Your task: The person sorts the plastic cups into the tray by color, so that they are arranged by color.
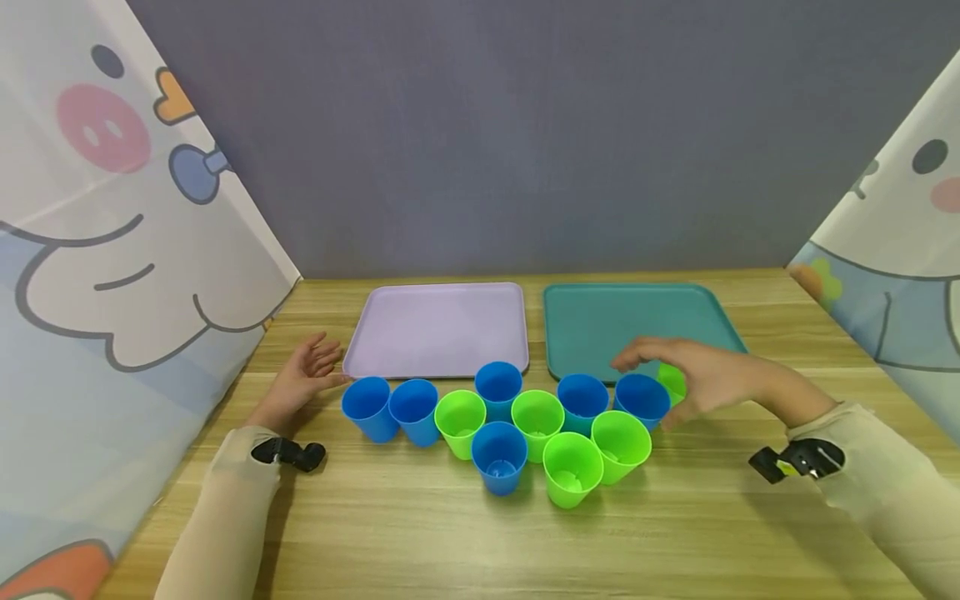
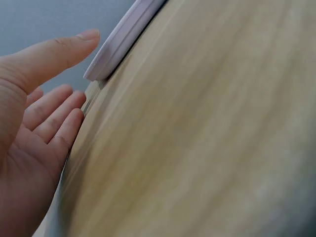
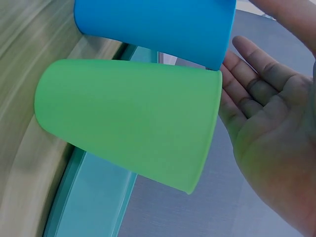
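"Cups first: which is hardest to make out?"

"The tapered light-green plastic cup (image 1: 672, 381) at the group's right end, just in front of the teal rectangular tray (image 1: 630, 321). From the head view, the right hand (image 1: 708, 375) hides most of it. The right wrist view shows its smooth side, but not its inside."

"Is the right grip pinching it?"

"No, thumb and fingers are spread around it. Whether a fingertip touches the rim, I can't tell. A tapered bright-blue plastic cup (image 1: 642, 403) stands just beside it, cut off by the frame in the wrist view."

"And the left hand (image 1: 303, 375)?"

"Near the left edge of the wood-grained worktop (image 1: 360, 533), by the front-left corner of the pale lavender rectangular tray (image 1: 442, 329). Its grip is spread too, thumb apart from loosely bent fingers. Contact with the tray is unclear; the wood in the left wrist view is blurred."

"What of the containers?"

"Eleven cups, six blue and five green, mouths up, between the trays and the worktop's front edge. Small glints show on the bottoms of the nearest ones. Both trays lie toward the back edge, the lavender one showing its flat floor; cups and the right hand hide part of the teal one's front rim."
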`<act>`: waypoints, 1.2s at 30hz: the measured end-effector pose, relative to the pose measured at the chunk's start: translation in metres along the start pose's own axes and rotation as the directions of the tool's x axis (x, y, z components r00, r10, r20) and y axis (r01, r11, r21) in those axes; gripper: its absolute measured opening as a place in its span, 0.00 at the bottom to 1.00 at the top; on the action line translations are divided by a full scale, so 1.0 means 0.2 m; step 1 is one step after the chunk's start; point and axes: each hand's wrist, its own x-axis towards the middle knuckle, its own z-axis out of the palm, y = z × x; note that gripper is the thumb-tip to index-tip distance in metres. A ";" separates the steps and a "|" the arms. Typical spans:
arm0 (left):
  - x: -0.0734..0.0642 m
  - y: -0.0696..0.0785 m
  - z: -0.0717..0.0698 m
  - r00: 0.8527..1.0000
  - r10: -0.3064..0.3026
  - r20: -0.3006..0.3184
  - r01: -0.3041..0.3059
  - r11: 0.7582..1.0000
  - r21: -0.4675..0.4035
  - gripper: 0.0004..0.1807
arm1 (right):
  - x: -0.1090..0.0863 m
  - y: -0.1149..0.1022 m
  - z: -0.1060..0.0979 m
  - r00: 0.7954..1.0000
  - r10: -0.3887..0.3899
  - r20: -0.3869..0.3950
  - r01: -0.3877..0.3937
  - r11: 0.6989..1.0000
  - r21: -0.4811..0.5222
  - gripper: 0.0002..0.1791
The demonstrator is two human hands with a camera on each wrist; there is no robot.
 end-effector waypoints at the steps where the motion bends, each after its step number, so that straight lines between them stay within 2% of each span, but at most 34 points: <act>1: 0.00 0.00 0.00 1.000 0.001 0.002 -0.001 1.000 0.003 0.52 | 0.00 0.00 0.00 1.000 0.007 0.007 -0.007 1.000 0.008 0.40; 6: 0.00 -0.02 -0.01 1.000 0.007 0.006 -0.007 1.000 0.008 0.51 | 0.01 -0.01 0.00 0.999 0.039 0.029 -0.040 0.999 0.034 0.38; 12: 0.00 -0.03 -0.01 1.000 0.022 -0.004 -0.023 0.999 -0.037 0.49 | 0.02 0.01 0.01 0.998 0.053 0.035 -0.053 0.998 0.017 0.35; 22: 0.00 -0.02 0.00 1.000 -0.005 -0.008 0.005 1.000 0.023 0.48 | 0.01 0.01 0.00 0.999 0.034 0.034 -0.035 0.999 0.039 0.32; 30: 0.02 -0.02 0.00 1.000 -0.012 -0.012 0.013 1.000 0.026 0.48 | 0.02 0.03 0.00 1.000 -0.004 0.030 0.002 0.998 0.069 0.31; 36: 0.02 -0.03 0.01 1.000 0.007 -0.015 -0.007 1.000 0.013 0.46 | 0.03 0.04 -0.01 0.999 -0.016 0.039 0.012 0.996 0.086 0.30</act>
